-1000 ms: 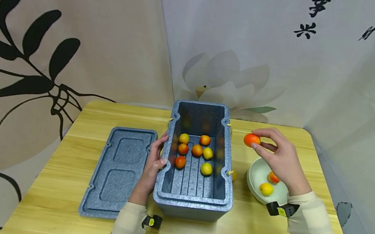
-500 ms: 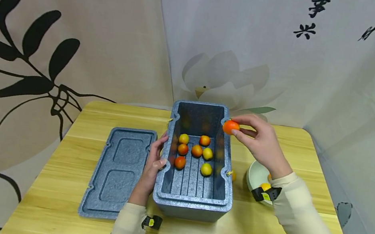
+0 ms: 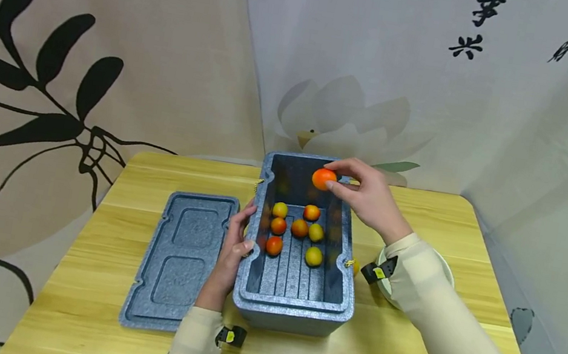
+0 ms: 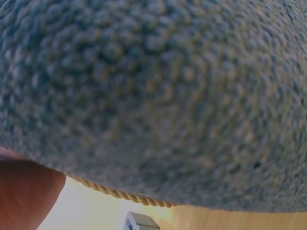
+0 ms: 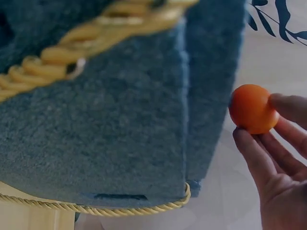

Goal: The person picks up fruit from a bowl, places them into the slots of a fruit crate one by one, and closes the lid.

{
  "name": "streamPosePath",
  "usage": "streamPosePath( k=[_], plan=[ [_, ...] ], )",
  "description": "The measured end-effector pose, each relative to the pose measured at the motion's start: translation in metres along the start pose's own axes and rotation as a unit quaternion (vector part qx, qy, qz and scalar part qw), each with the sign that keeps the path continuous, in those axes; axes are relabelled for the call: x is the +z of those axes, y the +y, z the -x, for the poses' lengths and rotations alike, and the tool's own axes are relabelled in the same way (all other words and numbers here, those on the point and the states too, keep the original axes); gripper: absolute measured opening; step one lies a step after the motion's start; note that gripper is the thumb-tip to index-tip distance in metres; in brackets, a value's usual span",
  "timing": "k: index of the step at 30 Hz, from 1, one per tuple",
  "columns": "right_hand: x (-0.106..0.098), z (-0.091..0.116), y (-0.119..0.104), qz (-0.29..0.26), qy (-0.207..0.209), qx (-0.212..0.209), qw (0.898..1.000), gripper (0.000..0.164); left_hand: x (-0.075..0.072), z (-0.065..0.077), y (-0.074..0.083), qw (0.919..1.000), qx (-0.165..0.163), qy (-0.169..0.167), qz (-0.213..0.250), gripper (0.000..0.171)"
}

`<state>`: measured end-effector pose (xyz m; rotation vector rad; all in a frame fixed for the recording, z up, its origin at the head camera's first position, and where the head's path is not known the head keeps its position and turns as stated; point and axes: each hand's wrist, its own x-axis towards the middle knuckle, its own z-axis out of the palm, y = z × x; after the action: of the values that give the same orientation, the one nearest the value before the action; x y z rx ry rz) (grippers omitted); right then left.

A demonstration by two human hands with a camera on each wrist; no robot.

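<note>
My right hand [image 3: 369, 197] pinches a small round orange-red fruit [image 3: 324, 179] between thumb and fingers, over the far right part of a blue-grey speckled foam box [image 3: 292, 305]. In the right wrist view the same orange fruit [image 5: 253, 109] shows at the fingertips, beyond the box wall [image 5: 129, 115]. My left hand [image 3: 231, 255] holds the box's left side, thumb at the rim notch and fingers along the outer wall. Inside the box lie several fruits, among them a red one [image 3: 274, 245] and a yellow one [image 3: 313, 256]. Foam wall [image 4: 158, 96] fills most of the left wrist view.
Left of the box lies its grey lid [image 3: 177, 262] on the wooden table [image 3: 90, 295]. A pale bowl [image 3: 445, 268] stands at the right, mostly covered by my right forearm. Twisted yellow rope [image 5: 115, 208] runs along the box. A printed curtain [image 3: 179, 63] hangs behind.
My right hand has carried the orange-red fruit leftward from above the bowl to over the box, and its forearm now covers most of the bowl. The left hand stays at the box's side.
</note>
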<state>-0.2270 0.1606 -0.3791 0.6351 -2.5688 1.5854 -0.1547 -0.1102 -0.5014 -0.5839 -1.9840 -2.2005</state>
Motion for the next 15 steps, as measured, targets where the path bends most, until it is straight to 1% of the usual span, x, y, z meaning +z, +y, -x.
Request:
streamPosePath(
  k=[4, 13, 15],
  plan=[
    [0.004, -0.006, 0.002, 0.023, -0.002, 0.009, 1.000, 0.032, 0.000, 0.000, 0.000, 1.0000, -0.002, 0.000, 0.003, 0.064],
    [0.013, -0.016, 0.008, 0.044, -0.031, 0.005, 0.999, 0.031, -0.001, 0.000, 0.000, 1.0000, -0.001, 0.001, 0.000, 0.066],
    [0.015, -0.017, 0.010, 0.040, -0.037, 0.005, 0.999, 0.032, -0.001, 0.000, 0.000, 1.0000, 0.001, 0.000, -0.002, 0.065]
  ],
)
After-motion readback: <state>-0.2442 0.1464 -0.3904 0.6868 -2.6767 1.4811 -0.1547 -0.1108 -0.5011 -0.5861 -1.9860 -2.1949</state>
